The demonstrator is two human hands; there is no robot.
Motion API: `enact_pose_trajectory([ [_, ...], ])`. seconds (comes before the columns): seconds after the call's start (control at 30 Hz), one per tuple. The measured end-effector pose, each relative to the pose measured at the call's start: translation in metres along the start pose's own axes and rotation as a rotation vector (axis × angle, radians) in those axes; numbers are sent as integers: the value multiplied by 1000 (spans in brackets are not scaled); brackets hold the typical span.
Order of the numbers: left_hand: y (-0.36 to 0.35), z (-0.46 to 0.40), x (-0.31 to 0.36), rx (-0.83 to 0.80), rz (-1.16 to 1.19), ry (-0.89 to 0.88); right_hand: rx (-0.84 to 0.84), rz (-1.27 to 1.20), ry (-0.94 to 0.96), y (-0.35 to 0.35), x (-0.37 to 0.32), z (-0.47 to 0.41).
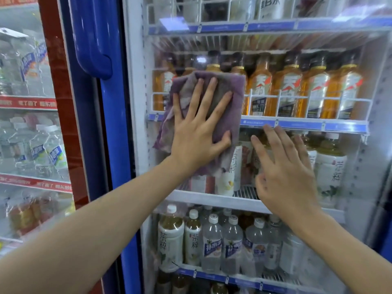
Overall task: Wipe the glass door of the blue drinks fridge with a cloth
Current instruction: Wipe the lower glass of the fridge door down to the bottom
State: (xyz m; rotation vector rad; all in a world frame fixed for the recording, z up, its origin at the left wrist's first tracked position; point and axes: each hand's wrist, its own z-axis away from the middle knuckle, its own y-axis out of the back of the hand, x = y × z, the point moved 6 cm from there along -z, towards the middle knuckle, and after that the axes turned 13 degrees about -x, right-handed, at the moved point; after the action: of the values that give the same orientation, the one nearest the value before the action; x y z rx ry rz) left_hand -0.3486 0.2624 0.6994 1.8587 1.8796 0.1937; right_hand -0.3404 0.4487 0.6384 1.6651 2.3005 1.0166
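Motion-blurred right hand [284,166]; bottles [203,183] half hidden behind cloth [224,96]; fridge door handle [93,35] cropped above.

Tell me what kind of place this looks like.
Probably a convenience store or small shop. A blue drinks fridge holds rows of bottled tea on shelves fronted by price-tag strips, and a red fridge of bottled water stands beside it.

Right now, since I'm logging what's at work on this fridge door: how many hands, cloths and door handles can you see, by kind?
Hands: 2, the left hand flat on the cloth, the right hand open and bare.
Cloths: 1, purple.
Door handles: 1, the blue handle.
Total: 4.
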Motion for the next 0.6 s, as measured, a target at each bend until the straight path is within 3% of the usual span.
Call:
enact_pose_trajectory([
  [0.13, -2, -4, 10, 17, -15, 33, 8, -26, 66, 7, 10, -2],
  [0.4, -64, 100, 57, -99, -5, -55, 51, -113, -21, 9, 59, 46],
  [0.6, -30, 23, 67, -29, -8, -109, 23, -68, -129, 19, 99, 58],
])
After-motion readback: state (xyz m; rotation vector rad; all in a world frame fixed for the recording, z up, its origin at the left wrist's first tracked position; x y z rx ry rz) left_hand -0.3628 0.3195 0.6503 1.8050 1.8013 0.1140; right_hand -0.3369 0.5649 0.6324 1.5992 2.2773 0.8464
